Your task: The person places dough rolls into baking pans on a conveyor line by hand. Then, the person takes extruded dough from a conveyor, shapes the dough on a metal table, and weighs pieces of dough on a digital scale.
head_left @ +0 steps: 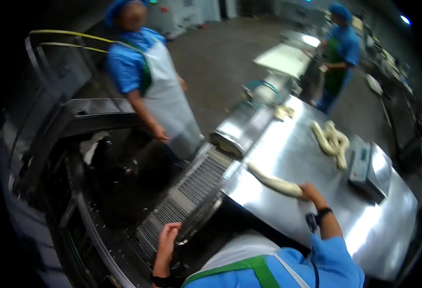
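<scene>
A long pale roll of dough (278,185) lies on the steel table (263,206). Its near end is gripped by my right hand (310,192), whose fingers curl round it. My left hand (169,235) is open beside the lower end of the wire-mesh conveyor (182,194), near its metal side rail, with nothing visible in it. More dough strands (333,139) lie looped together farther back on the table. Smaller dough pieces (284,113) sit at its far left edge.
A digital scale (367,168) stands at the table's right. Beyond the conveyor are a steel machine housing (242,127) and a pale belt (283,60). One co-worker (158,91) stands left of the conveyor, another (338,57) at the back. Dark machinery with rails (76,192) fills the left.
</scene>
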Available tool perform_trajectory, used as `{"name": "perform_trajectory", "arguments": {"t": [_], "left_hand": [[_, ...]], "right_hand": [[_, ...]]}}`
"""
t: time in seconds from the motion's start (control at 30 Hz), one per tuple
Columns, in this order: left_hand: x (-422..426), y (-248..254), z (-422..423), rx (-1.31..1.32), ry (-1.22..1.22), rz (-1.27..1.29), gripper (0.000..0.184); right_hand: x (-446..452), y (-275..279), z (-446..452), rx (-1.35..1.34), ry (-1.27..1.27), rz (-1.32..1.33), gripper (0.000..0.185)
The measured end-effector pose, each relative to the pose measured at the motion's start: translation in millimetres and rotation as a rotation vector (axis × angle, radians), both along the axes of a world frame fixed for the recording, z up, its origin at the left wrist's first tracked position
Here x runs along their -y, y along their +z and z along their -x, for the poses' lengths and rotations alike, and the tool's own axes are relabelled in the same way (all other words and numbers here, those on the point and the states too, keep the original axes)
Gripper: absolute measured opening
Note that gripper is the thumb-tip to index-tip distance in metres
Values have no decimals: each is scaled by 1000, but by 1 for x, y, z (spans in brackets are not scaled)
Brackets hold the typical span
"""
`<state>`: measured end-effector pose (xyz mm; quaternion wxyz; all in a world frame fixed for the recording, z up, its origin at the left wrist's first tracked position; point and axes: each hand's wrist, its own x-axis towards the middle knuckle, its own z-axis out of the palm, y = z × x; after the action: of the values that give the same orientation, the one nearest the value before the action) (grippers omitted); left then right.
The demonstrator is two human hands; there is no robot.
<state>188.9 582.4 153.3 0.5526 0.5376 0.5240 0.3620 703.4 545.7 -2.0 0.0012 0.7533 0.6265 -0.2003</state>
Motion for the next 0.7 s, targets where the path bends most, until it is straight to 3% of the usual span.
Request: {"name": "perform_trajectory", "arguments": {"t": [0.03, 0.1, 0.3, 0.5, 0.57, 0.63, 0.67, 0.7], "left_hand": [[4, -1, 0, 9, -9, 19, 19], [5, -5, 6, 24, 17, 8, 19], [5, -9, 4, 32, 28, -22, 18], [-4, -14, 11, 32, -16, -4, 17], [-15, -4, 2, 0, 1, -7, 18], [-33, 8, -12, -117, 133, 105, 17], [-31, 23, -20, 25, -90, -42, 23], [-47, 22, -27, -28, -153, -53, 24]], "right_hand": [[4, -37, -18, -5, -95, -50, 38], [10, -8, -3, -126, -166, 50, 37], [2, 22, 9, -74, -139, -2, 36], [4, -1, 1, -93, -118, -47, 32], [-8, -32, -14, -42, -48, -98, 26], [-31, -23, -7, -56, 21, -219, 18], [-43, -36, -11, -95, -51, -282, 14], [-56, -47, -16, 14, -42, -274, 11]]}}
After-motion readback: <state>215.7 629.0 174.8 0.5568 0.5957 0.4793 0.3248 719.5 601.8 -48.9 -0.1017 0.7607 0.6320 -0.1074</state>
